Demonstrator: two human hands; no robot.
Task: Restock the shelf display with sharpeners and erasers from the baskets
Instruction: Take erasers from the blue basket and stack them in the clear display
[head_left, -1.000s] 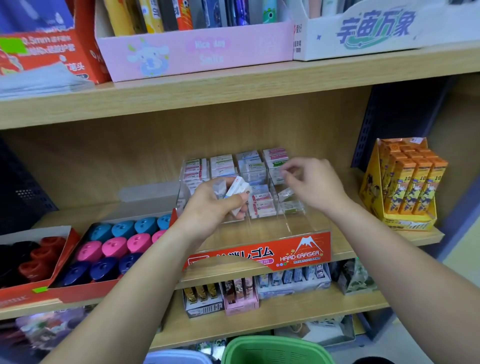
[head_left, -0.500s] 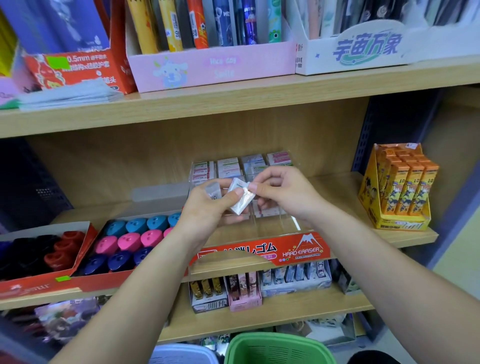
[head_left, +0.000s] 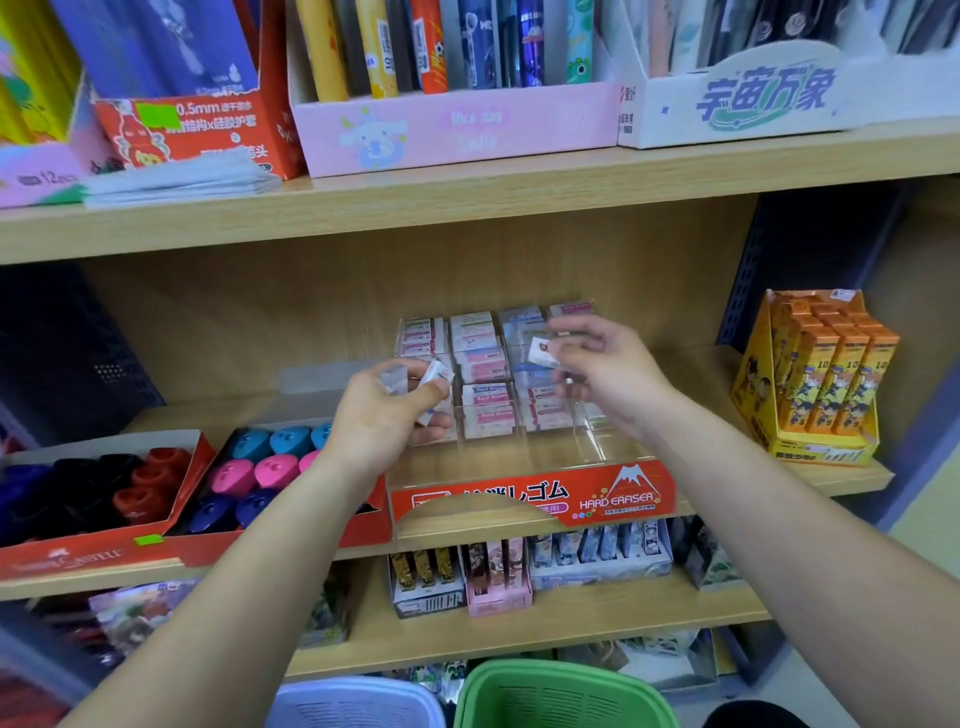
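Left hand (head_left: 384, 422) clutches erasers (head_left: 439, 375), right hand (head_left: 612, 378) pinches an eraser (head_left: 540, 354) — we could drop it in the wrong tray (head_left: 613, 444) slot.

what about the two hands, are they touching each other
Apart. The head view shows shelved erasers in a clear gap between the left hand and the right hand.

On the top shelf (head_left: 519, 192) facing me, a red 0.5mm box (head_left: 208, 130), a pink carton of upright pens (head_left: 457, 130) and a white carton (head_left: 753, 98) stand side by side. Grey folded sheets (head_left: 182, 179) lie before the red one. Far right sits a yellow display of orange packs (head_left: 815, 374).
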